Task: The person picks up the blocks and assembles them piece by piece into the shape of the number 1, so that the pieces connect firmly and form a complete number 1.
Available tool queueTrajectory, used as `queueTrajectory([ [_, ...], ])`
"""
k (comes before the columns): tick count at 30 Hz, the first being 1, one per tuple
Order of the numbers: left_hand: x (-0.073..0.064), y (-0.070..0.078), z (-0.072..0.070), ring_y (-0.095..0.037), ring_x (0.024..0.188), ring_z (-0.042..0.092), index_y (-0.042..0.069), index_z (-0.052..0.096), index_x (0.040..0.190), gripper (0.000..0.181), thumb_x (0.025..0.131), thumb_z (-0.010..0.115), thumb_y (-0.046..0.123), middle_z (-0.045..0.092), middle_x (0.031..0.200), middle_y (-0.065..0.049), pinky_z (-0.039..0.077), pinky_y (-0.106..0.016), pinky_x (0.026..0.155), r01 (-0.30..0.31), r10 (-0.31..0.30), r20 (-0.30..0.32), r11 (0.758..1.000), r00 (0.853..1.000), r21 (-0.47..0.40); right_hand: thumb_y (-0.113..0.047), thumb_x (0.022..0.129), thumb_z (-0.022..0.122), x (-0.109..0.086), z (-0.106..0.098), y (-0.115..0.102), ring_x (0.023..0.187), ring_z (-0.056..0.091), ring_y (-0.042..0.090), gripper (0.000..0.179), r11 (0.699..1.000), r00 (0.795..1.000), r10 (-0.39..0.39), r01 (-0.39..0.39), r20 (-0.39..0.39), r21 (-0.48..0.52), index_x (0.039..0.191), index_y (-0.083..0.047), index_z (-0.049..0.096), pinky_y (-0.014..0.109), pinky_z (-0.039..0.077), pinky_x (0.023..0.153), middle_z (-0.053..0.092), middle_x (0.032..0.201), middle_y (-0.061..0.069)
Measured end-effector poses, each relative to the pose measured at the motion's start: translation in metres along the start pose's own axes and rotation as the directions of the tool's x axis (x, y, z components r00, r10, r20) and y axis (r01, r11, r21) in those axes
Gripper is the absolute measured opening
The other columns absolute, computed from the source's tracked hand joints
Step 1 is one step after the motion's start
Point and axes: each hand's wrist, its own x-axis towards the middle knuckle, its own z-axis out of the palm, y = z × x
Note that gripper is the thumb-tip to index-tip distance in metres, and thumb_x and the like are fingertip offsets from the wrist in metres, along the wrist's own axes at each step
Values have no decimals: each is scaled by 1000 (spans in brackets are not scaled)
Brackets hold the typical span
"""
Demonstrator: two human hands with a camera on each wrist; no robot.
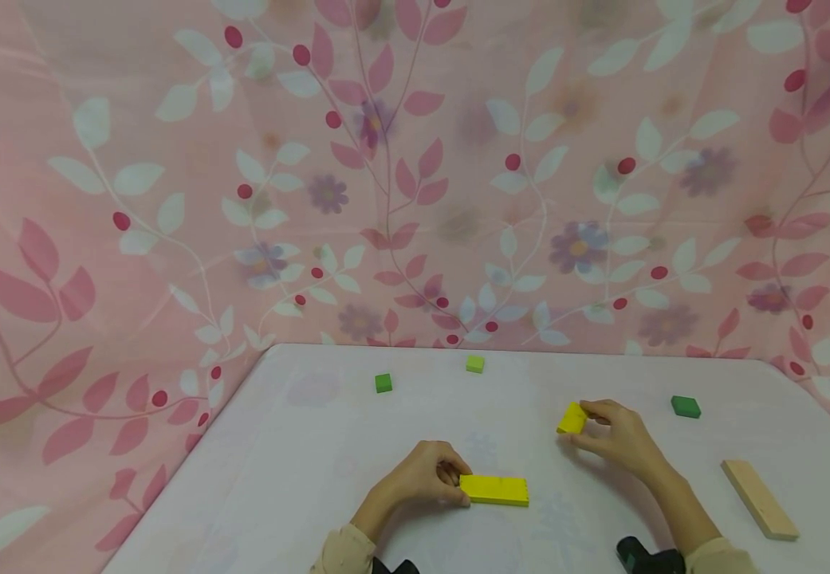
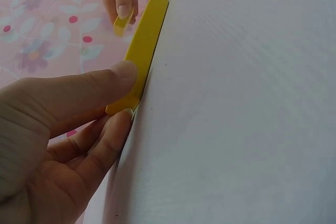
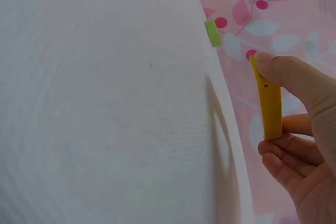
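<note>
My left hand (image 1: 425, 474) pinches the left end of a long yellow block (image 1: 497, 490), thumb on the near side. In the left wrist view the thumb lies along the yellow block's face (image 2: 147, 40) and the fingertips are at its lower end. To the right and farther back, my right hand (image 1: 619, 434) holds a shorter yellow block (image 1: 572, 418) between thumb and fingers. The right wrist view shows this short block (image 3: 270, 103) raised off the white table, the thumb at one end and the fingers at the other.
A green block (image 1: 383, 383) and a light green block (image 1: 475, 364) lie toward the back of the white table (image 1: 300, 446). At the right are a dark green block (image 1: 686, 406) and a plain wooden plank (image 1: 760, 500). A floral cloth (image 1: 415, 199) hangs behind.
</note>
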Motion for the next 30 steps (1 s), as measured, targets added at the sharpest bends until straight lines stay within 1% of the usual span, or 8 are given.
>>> queueTrajectory([
  [7, 0, 0, 0, 0, 65, 56, -2, 72, 94, 30, 66, 83, 4, 59, 79, 6, 50, -15, 62, 3, -3, -2, 1000, 1000, -6, -21, 73, 81, 2, 3, -5, 91, 63, 36, 56, 1000, 1000, 8, -8, 15, 10, 113, 13, 60, 45, 54, 77, 62, 106, 25],
  [12, 0, -1, 0, 0, 66, 56, -2, 72, 94, 30, 67, 83, 3, 59, 79, 6, 50, -15, 62, 3, -3, -2, 1000, 1000, -11, -20, 73, 81, 3, 6, -7, 93, 63, 36, 56, 1000, 1000, 7, -8, 12, 25, 114, 12, 60, 44, 54, 78, 63, 106, 24],
  [19, -1, 0, 1, 0, 66, 56, -2, 72, 95, 31, 66, 83, 4, 59, 79, 5, 51, -15, 63, -9, 9, -6, 1000, 1000, 7, -21, 71, 83, 5, 10, -9, 89, 64, 35, 56, 998, 999, -47, 47, -5, 31, 110, 13, 61, 43, 54, 75, 63, 103, 24],
  [30, -1, 0, 1, 0, 66, 56, -2, 72, 95, 31, 66, 83, 3, 59, 79, 5, 51, -16, 63, -10, 10, -11, 1000, 1000, 2, -21, 69, 83, 7, 15, -15, 90, 64, 35, 57, 998, 998, -59, 59, 4, 31, 110, 12, 62, 44, 54, 76, 63, 104, 24],
])
